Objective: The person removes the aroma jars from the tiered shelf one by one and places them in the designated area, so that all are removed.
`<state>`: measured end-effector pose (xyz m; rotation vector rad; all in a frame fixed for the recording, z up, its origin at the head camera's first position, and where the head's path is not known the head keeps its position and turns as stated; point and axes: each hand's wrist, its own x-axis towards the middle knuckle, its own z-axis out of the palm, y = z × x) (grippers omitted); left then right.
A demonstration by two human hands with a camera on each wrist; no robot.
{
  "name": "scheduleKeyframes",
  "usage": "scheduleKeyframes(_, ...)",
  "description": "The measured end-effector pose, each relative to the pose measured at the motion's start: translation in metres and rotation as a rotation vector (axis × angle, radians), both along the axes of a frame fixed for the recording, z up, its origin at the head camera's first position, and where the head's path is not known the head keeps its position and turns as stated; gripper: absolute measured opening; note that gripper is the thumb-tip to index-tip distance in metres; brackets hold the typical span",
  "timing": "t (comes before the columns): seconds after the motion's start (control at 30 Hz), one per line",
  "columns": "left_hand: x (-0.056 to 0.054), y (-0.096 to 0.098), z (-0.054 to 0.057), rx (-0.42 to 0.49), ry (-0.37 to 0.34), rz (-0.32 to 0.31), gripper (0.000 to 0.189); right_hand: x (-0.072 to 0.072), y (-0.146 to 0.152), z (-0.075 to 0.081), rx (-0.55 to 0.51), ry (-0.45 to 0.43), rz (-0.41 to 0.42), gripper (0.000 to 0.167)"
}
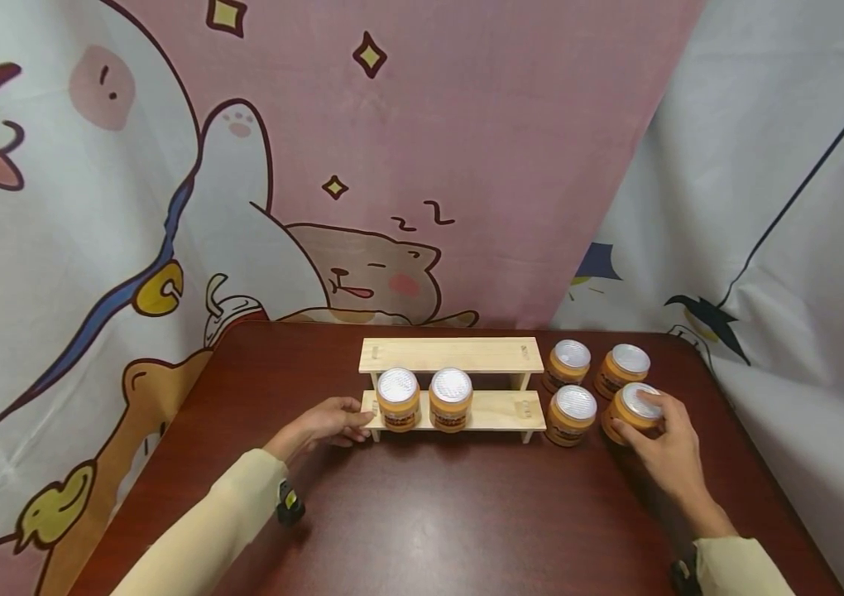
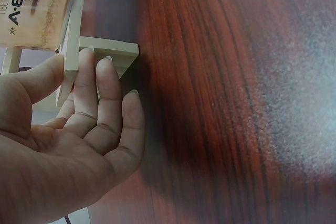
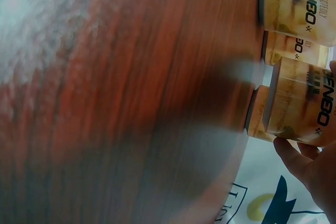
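A two-step wooden rack stands at the middle of the table, with two orange jars with silvery lids on its lower step: a left jar and a right jar. My left hand pinches the left end of that lower step; in the left wrist view the thumb lies on its upper face, the fingers curled beneath. Right of the rack, my right hand grips a similar jar, thumb on its near side, fingers around the lid. The right wrist view shows this labelled jar upright, overlapping another jar behind.
Three more jars stand close by: a front one between the rack and the gripped jar, a back-left one and a back-right one. The rack's upper step is bare. A cartoon-printed cloth hangs behind the dark red-brown table.
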<state>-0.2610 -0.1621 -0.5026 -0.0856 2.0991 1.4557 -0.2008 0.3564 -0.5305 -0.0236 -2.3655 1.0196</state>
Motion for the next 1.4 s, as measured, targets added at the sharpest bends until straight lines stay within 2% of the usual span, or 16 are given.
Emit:
scheduleKeyframes(0.5, -0.0004, 0.0007, 0.0014, -0.004, -0.004, 0.003, 0.027, -0.0012, -0.0019, -0.0032, 0.003, -0.001, -0.009, 0.060)
scheduleKeyframes(0.87, -0.0002, 0.0008, 0.0008, -0.005, 0.024, -0.022, 0.027, -0.0016, -0.0019, -0.0038, 0.003, 0.009, 0.001, 0.061)
scheduleKeyframes(1.4, 0.0010, 0.0014, 0.0046, -0.019, 0.015, -0.022, 0.030, -0.0017, 0.0000, -0.0053, 0.016, -0.005, 0.000, 0.062)
